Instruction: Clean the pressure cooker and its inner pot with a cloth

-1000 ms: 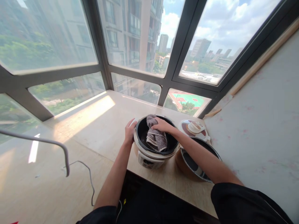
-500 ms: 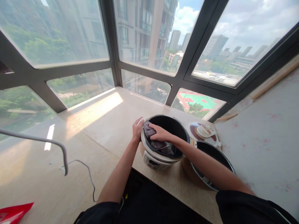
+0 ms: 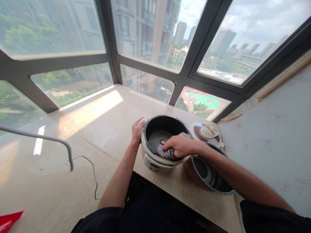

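A white electric pressure cooker (image 3: 155, 163) stands without its lid on the counter, its dark inside and round heating plate showing. My left hand (image 3: 137, 131) grips the white side handle at the cooker's left. Bunched in my right hand (image 3: 181, 146) is a grey-brown cloth (image 3: 166, 152), pressed against the inner wall on the near right side; part of the cloth shows past the back of the hand. Right of the cooker, partly under my right forearm, sits a dark inner pot (image 3: 206, 171). The lid (image 3: 206, 132), white and brown, lies behind that pot.
Windows with dark frames (image 3: 145, 69) border the counter (image 3: 97, 136) at the back. A papered wall (image 3: 272, 136) rises at the right. A grey cable (image 3: 60, 141) hangs at the left, and a red packet (image 3: 9, 221) lies at the lower left.
My right hand has moved the cloth from the cooker's left inner wall to its near right side, uncovering the bottom. My left hand has kept to the handle.
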The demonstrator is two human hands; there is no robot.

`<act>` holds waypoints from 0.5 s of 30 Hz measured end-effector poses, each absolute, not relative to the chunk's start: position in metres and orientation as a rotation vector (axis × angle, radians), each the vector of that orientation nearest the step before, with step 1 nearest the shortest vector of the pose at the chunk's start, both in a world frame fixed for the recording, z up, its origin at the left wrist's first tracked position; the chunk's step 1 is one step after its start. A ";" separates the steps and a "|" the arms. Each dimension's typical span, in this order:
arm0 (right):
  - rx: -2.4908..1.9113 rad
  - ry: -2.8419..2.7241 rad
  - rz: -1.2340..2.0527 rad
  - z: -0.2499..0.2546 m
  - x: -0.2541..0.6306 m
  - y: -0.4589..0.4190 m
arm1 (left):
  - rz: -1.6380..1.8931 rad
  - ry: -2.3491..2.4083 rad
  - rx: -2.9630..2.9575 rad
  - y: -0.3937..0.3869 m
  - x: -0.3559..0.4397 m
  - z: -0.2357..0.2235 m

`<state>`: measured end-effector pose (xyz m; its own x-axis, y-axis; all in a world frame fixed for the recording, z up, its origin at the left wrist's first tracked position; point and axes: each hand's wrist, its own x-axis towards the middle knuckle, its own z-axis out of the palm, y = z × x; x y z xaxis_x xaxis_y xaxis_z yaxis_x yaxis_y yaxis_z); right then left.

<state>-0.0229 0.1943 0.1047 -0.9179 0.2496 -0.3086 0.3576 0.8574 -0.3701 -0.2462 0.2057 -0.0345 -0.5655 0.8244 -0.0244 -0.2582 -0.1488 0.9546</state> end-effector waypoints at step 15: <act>0.338 3.127 -0.113 0.092 0.040 0.269 | 1.788 1.355 0.707 0.202 -0.245 -0.030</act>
<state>0.0397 0.2687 0.0925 -0.9769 0.2137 -0.0020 0.2132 0.9743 -0.0722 -0.2448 0.2015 -0.0304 -0.5506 0.8346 -0.0198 -0.2446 -0.1386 0.9597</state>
